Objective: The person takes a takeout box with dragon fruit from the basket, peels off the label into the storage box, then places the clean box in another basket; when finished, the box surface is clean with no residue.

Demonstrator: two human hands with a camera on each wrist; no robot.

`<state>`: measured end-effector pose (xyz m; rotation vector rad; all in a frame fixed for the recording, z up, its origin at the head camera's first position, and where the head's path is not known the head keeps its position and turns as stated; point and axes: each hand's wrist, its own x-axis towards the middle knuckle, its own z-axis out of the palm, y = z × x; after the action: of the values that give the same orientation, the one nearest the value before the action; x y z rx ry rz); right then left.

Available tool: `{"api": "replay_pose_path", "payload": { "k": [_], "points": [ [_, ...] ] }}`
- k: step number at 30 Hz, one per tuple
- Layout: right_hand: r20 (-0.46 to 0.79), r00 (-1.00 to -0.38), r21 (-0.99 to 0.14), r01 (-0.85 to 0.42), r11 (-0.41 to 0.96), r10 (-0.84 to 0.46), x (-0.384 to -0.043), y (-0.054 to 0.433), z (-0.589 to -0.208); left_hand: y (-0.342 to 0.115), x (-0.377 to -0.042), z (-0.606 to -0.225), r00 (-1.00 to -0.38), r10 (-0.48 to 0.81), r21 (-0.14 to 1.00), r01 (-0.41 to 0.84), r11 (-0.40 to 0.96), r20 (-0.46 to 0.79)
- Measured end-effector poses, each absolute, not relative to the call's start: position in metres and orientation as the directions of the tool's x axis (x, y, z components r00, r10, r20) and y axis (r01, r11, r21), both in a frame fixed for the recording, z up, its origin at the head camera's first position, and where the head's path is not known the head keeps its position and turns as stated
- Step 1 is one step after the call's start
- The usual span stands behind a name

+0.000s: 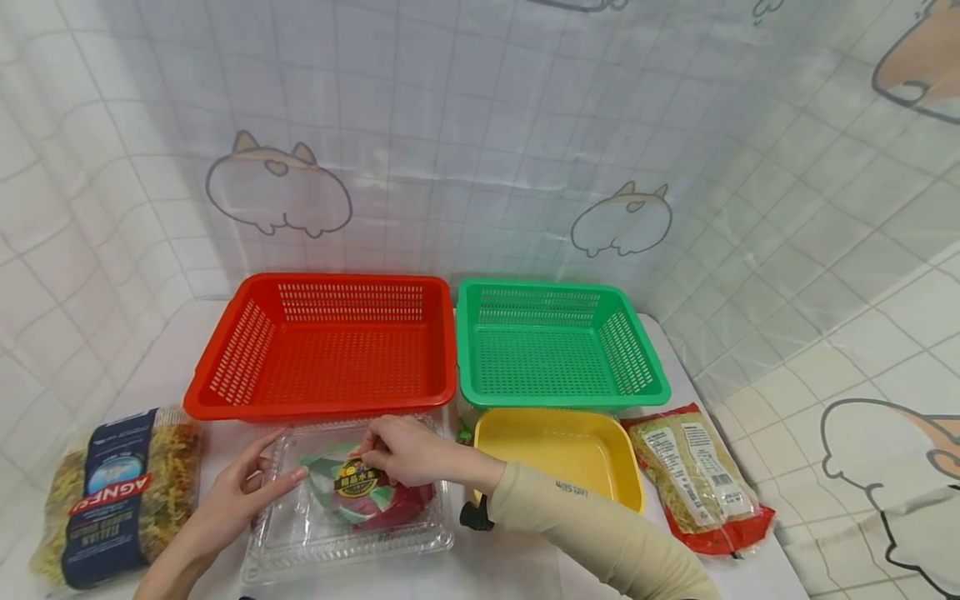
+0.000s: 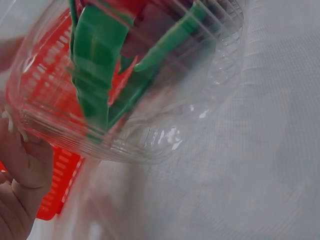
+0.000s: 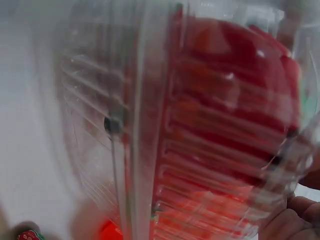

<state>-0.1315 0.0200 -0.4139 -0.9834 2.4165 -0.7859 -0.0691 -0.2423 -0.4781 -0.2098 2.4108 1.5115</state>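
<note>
A beige sleeve [image 1: 600,525] slants in over the near edge of the worktop [image 1: 510,571], bare forearm and right hand [image 1: 408,450] reaching past it. Near that same edge, left of centre, sits a clear plastic container [image 1: 315,525] with a red thing [image 3: 225,100] and green strips [image 2: 97,60] inside it. The left hand [image 1: 243,487] touches its left side, thumb across the lid – I cannot tell whether it grips. The right hand's fingers are bent, tips together at a round label [image 1: 356,477] on top; whether they pinch it I cannot tell. The two hands are apart. Toward the worktop's near left corner lies a pasta bag [image 1: 112,500] with a dark blue band; along the right edge, a red-ended packet [image 1: 701,483]. Right of the container is a yellow tray [image 1: 558,454], partly behind the sleeve. Along the far edge stand two baskets side by side – a red basket [image 1: 318,408] toward the left corner, a green basket [image 1: 558,401] toward the right. Beyond hangs a gridded sheet [image 1: 465,158] with cartoon animals
</note>
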Motion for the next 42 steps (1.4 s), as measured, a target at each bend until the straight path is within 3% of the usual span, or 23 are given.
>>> {"api": "replay_pose_path", "payload": {
  "k": [4,13,24,32,42],
  "points": [
    [-0.19,-0.663,-0.644,-0.472,0.602,-0.724,-0.1313,0.0197,-0.4142,-0.243,-0.0688,-0.4791,-0.945,0.034,0.851,-0.277,0.446,-0.325],
    [-0.174,-0.667,-0.515,-0.565,0.645,-0.724,-0.1303,0.0193,-0.4151,-0.2429,-0.0689,-0.4804,-0.945,0.042,0.857,-0.274,0.437,-0.324],
    [-0.196,-0.688,-0.432,-0.579,0.692,-0.698,-0.1232,0.0163,-0.4169,-0.2422,-0.0683,-0.4815,-0.945,0.035,0.862,-0.282,0.421,-0.326],
    [-0.204,-0.685,-0.448,-0.57,0.689,-0.699,-0.1236,0.016,-0.4171,-0.2432,-0.0695,-0.4814,-0.939,0.038,0.855,-0.294,0.427,-0.341],
    [-0.205,-0.649,-0.558,-0.537,0.632,-0.732,-0.1304,0.0232,-0.4165,-0.2444,-0.0734,-0.4828,-0.937,0.046,0.853,-0.294,0.432,-0.346]
  ]
}}
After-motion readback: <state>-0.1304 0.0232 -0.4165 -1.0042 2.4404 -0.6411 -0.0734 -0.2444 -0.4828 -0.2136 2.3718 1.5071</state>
